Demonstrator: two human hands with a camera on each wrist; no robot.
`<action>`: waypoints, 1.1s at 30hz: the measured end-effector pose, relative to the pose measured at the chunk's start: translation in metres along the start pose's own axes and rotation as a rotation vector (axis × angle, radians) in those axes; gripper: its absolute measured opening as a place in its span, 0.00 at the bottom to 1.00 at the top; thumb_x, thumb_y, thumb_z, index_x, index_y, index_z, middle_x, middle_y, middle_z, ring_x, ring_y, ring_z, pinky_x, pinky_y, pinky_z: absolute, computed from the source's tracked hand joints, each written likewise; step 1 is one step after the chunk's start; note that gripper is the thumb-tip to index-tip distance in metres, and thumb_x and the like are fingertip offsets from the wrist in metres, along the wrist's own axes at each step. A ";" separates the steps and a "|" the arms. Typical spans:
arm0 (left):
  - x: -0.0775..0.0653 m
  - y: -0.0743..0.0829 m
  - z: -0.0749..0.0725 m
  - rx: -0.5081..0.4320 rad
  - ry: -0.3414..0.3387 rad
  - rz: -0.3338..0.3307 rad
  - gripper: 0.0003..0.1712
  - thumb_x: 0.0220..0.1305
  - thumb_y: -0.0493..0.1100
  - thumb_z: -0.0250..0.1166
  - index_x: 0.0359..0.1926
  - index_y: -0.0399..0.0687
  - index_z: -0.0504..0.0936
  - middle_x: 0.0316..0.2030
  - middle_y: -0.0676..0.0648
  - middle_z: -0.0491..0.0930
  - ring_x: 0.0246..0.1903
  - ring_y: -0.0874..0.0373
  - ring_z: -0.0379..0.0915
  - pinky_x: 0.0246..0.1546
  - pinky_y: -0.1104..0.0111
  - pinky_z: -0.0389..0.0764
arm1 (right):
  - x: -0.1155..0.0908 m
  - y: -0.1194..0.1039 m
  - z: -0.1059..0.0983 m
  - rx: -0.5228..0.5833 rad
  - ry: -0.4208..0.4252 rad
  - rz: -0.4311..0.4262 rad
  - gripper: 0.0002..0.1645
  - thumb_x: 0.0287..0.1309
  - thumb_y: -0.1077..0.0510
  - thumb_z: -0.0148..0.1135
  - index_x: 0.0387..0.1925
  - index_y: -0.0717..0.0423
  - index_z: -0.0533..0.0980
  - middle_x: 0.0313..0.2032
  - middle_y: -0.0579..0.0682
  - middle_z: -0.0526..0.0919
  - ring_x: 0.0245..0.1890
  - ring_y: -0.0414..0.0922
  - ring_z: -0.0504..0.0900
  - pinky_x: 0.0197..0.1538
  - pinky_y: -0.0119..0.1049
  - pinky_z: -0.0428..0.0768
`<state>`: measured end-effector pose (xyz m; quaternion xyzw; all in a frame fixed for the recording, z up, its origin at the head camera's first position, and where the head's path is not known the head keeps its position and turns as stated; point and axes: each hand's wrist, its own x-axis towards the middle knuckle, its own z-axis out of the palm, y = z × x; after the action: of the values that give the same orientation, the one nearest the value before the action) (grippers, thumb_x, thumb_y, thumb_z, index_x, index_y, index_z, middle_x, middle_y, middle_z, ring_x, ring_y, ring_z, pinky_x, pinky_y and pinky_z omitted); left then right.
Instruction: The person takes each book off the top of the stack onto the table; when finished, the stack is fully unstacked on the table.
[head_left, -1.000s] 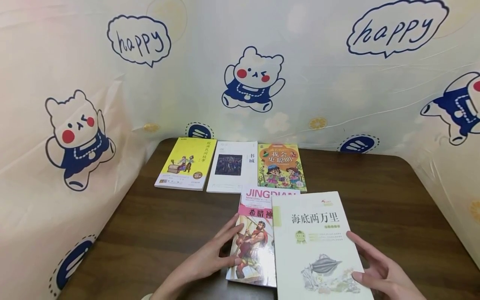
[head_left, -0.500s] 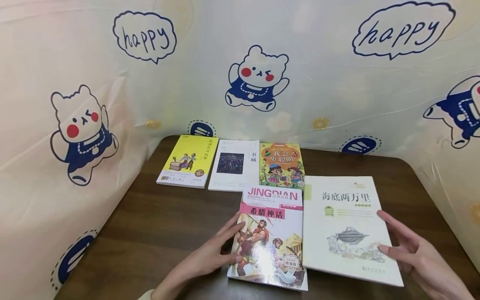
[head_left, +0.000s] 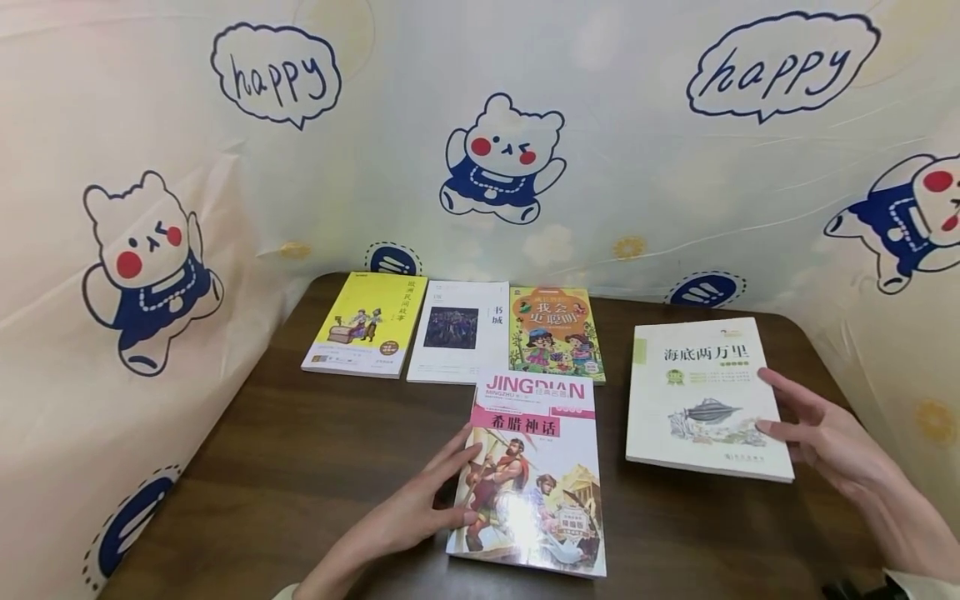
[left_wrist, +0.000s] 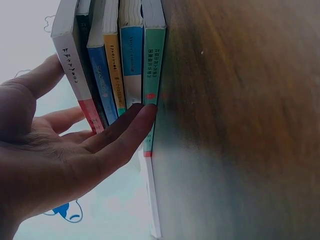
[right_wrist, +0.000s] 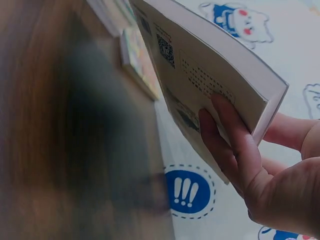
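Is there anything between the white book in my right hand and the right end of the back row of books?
Nothing visible stands between them: the head view shows only bare tabletop separating the white book from the cartoon-covered book at that end. The pink-titled book sits nearer you than that row.

White rectangular paperback with grey airship drawing (head_left: 693, 396), pale green strip; glossy white paperback (head_left: 528, 479) with pink lettering, pink band, red-caped figure; stacked book spines (left_wrist: 116, 75) in green, blue, orange, white; yellow rectangular paperback (head_left: 366, 317), white lower edge; white paperback with dark square picture (head_left: 459, 333); yellow-green illustrated paperback (head_left: 557, 336), orange roundel; dark brown wood-grain table (head_left: 315, 467); pale cloth backdrop (head_left: 622, 183), navy-clad white bears (head_left: 498, 182), red-cheeked.
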<state>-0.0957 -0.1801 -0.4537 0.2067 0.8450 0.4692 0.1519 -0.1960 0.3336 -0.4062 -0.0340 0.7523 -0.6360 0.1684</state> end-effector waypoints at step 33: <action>-0.002 -0.001 0.001 0.003 0.002 0.009 0.44 0.62 0.55 0.64 0.74 0.52 0.55 0.76 0.50 0.37 0.73 0.44 0.37 0.64 0.43 0.57 | 0.132 -0.022 -0.003 -0.277 0.010 0.179 0.52 0.62 0.69 0.56 0.75 0.48 0.36 0.70 0.73 0.44 0.38 0.47 0.82 0.39 0.44 0.83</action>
<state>-0.0939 -0.1810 -0.4553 0.2101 0.8450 0.4687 0.1489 -0.3247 0.2975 -0.4117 0.0137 0.8336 -0.5089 0.2143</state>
